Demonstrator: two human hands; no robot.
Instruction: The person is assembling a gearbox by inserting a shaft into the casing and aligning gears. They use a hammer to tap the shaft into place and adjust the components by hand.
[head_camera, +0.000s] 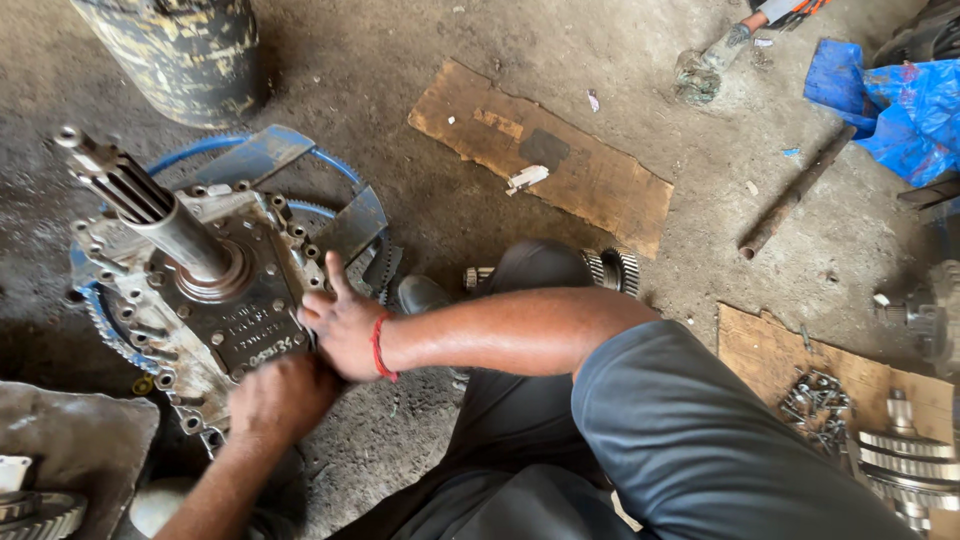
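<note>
A metal gearbox housing (215, 300) with a long splined shaft (150, 205) stands on the dirt floor at the left, resting on a blue-rimmed stand (250, 160). My right hand (343, 322), with a red thread at the wrist, presses on the housing's flat cover plate near its right edge. My left hand (282, 395) is closed at the plate's lower edge, just below the right hand. What it grips is hidden by the fingers. Several studs ring the housing flange.
A dark drum (185, 55) stands at the top left. A wooden board (545, 155) and a rusty rod (790, 200) lie on the floor. Gears (612, 268) sit behind my knee. Bolts (815, 405) and gear shafts (905, 455) rest on cardboard at right. Blue plastic (900, 105) lies top right.
</note>
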